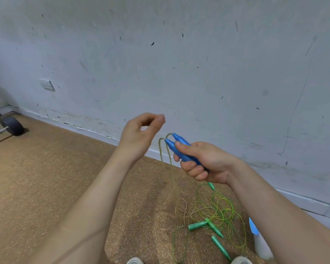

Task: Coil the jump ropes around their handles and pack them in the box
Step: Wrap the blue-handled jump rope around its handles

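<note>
Right hand [208,162] clamps both blue handles [172,146] together; left hand [137,136] hovers curled, holding nothing. Green jump ropes [197,225] sprawl on the floor [65,178] beside the wall [179,63].

The single wide-angle view sits on the person's head and faces forward and down. Both forearms enter from the bottom edge, and the left hand [139,134] and right hand [204,162] are close to the lens at mid-frame. The wall [179,54] fills the upper half, the floor [46,178] the lower left, and shoe tips [134,261] touch the bottom edge.
</note>
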